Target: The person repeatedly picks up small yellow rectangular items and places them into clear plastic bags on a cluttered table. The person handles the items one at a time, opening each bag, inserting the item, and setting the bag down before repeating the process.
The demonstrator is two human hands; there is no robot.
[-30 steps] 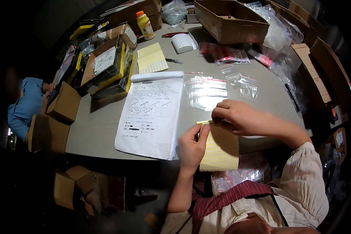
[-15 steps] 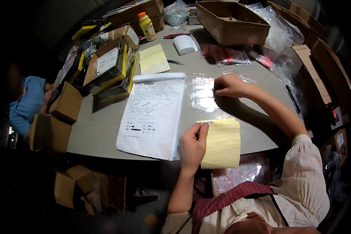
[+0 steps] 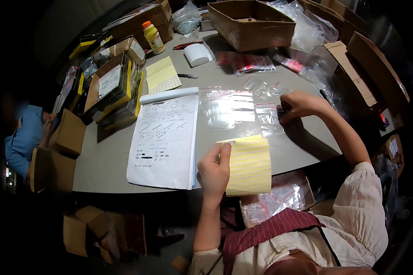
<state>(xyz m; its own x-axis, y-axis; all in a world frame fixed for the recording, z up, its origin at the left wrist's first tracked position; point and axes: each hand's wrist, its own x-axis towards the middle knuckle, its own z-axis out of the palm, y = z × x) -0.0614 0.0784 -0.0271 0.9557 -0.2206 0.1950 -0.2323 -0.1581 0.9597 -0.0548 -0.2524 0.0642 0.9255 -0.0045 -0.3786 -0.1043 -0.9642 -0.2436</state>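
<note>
My left hand [image 3: 214, 170] is closed on a folded sheet of yellow stickers [image 3: 248, 167], thumb on top, just over the table's front edge. My right hand [image 3: 303, 105] has its fingers drawn together at the right edge of a small clear zip bag [image 3: 268, 120] lying flat on the table. To that bag's left are overlapping clear zip bags [image 3: 228, 110], shiny with glare. More small zip bags [image 3: 261, 87] lie just beyond. A stapled stack of written sheets [image 3: 163, 142] rests left of the bags.
Cardboard boxes [image 3: 252, 27] and plastic bags line the far and right sides. A yellow bottle [image 3: 153, 37], another yellow sticker sheet [image 3: 163, 75], a pen [image 3: 187, 76] and a white label roll [image 3: 198, 55] stand behind the papers. A person in blue [image 3: 27, 133] sits at left.
My right hand has moved right, and a single zip bag now lies apart from the overlapping ones, under its fingertips. My left hand still holds the yellow sheet. The view has shifted slightly.
</note>
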